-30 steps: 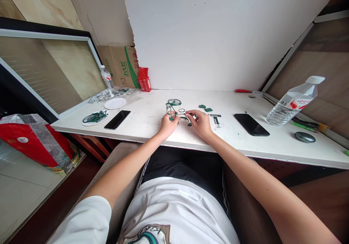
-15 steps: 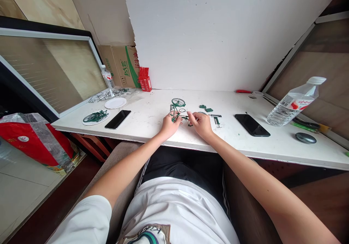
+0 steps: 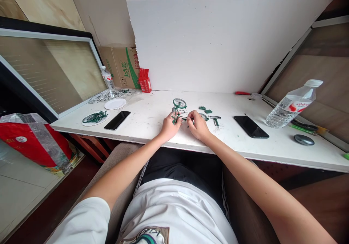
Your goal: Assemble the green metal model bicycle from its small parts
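My left hand [image 3: 170,125] is closed on a small green model bicycle [image 3: 180,103], its spoked wheel pointing away from me. Opposite it, my right hand [image 3: 197,125] pinches at the bicycle's near end; what sits between those fingertips is too small to make out. Just beyond the right hand lies a loose green wheel [image 3: 203,116], partly hidden by the fingers. Small green parts [image 3: 208,111] and a thin T-shaped green piece [image 3: 216,122] rest on the white table [image 3: 152,116] to the right.
At left are a plate of green parts [image 3: 95,117], a white plate [image 3: 115,104], a phone [image 3: 117,120] and a red box [image 3: 145,80]. Rightward lie another phone [image 3: 251,127], a water bottle [image 3: 293,104], a mouse [image 3: 304,139] and a red-handled tool [image 3: 243,93]. A white board [image 3: 226,44] stands behind.
My right hand has shifted slightly left and its fingers have drawn together, uncovering more of the loose wheel. The left hand keeps its hold on the model bicycle.
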The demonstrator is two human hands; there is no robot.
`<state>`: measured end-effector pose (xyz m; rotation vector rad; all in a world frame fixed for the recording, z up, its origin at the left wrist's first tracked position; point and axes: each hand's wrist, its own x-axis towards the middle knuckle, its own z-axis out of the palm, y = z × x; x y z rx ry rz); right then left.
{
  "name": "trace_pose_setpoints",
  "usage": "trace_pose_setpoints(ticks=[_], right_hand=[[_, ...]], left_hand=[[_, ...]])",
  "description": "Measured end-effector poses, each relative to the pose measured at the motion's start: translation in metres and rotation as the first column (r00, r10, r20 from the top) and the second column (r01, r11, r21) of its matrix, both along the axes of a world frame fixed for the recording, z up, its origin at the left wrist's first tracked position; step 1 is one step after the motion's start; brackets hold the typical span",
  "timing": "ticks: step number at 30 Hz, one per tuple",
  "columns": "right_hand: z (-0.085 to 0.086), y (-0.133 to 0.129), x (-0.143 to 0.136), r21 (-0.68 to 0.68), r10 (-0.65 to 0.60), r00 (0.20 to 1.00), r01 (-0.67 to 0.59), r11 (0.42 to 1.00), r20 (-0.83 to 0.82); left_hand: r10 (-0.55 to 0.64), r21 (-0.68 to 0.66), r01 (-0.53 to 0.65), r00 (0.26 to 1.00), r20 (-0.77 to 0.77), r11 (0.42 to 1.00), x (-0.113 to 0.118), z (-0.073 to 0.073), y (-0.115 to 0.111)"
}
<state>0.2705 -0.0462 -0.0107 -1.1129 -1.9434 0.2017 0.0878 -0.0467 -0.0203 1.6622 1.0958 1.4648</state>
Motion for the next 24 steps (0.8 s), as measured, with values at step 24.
trace_pose_setpoints(ticks=[24], right_hand=[[0.002, -0.0002, 0.0003, -0.072, 0.024, 0.999, -0.026, 0.997, -0.026]], left_hand=[[-0.019, -0.003, 0.019, 1.0, -0.002, 1.0, -0.0006, 0.0001, -0.0004]])
